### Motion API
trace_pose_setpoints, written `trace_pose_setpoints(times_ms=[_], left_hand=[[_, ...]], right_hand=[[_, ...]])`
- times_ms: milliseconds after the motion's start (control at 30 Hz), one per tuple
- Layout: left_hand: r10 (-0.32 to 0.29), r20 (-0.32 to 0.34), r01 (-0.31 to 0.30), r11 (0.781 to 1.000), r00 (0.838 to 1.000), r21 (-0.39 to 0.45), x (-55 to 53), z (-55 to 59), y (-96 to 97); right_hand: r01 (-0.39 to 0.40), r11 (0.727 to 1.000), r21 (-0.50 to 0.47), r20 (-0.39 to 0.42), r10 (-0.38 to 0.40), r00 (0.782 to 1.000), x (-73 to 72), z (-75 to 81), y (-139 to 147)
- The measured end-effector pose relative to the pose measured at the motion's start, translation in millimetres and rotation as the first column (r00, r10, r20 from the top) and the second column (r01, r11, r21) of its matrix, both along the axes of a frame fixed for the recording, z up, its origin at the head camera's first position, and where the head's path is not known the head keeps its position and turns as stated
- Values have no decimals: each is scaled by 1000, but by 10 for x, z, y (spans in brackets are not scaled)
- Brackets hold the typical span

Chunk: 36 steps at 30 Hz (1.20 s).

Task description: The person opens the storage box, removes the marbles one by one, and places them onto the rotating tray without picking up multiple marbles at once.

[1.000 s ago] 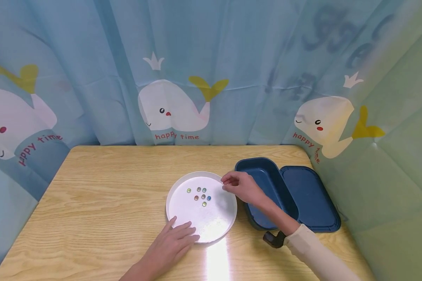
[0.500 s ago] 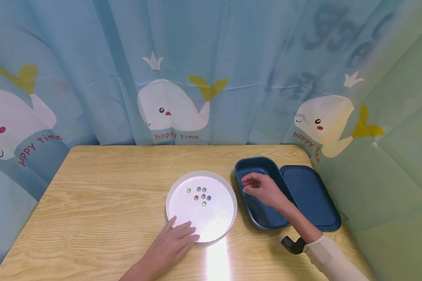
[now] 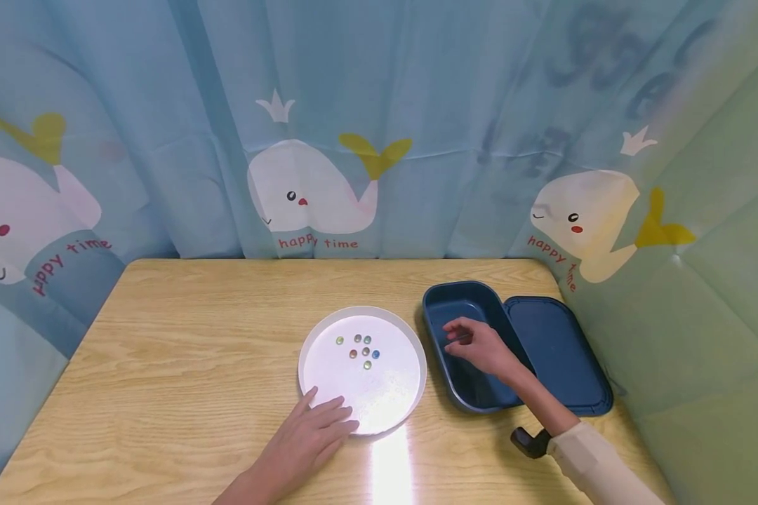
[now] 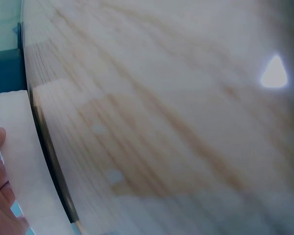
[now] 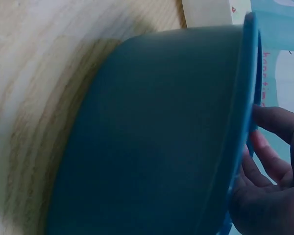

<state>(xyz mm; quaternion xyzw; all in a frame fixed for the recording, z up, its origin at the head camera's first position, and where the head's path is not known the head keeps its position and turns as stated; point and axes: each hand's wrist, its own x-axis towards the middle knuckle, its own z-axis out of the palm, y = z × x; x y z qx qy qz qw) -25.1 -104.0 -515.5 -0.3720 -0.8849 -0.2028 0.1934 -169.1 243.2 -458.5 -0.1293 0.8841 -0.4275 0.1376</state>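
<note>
Several small coloured glass beads (image 3: 366,352) lie loosely grouped on a round white tray (image 3: 316,386) with a raised rim. My left hand (image 3: 306,438) rests at the tray's near-left rim with fingers spread and straight. In the left wrist view, its fingers (image 4: 1,188) show beside the white tray wall (image 4: 22,147). Over the dark blue rectangular box (image 3: 474,389) hovers my right hand (image 3: 483,347), fingers bent and thumb apart from them, with nothing visible between. The right wrist view shows that hand (image 5: 269,181) at the blue box's rim; the box wall (image 5: 157,127) hides its inside.
A flat dark blue lid (image 3: 559,358) lies right of the box, partly against it. The wooden table (image 3: 183,365) stretches left of the tray. A blue curtain with whale prints (image 3: 312,189) hangs behind and at the sides.
My right hand has moved right, from the tray's right rim to over the blue box, and its thumb and fingers have parted. My left hand and the beads have stayed put.
</note>
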Motion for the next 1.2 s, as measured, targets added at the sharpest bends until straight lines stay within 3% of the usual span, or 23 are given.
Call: trace_pose_setpoints(times_ms=[333, 867, 1200], left_hand=[[-9, -15, 9, 1000, 1000, 9, -18, 10, 0], [0, 17, 0, 1000, 1000, -3, -16, 25, 6], [7, 28, -7, 1000, 1000, -14, 1, 32, 3]], right_hand=[[-88, 996, -5, 18, 88, 996, -91, -95, -41], [-104, 982, 155, -5, 106, 994, -317, -116, -135], [-171, 961, 217, 20, 170, 985, -422, -120, -166]])
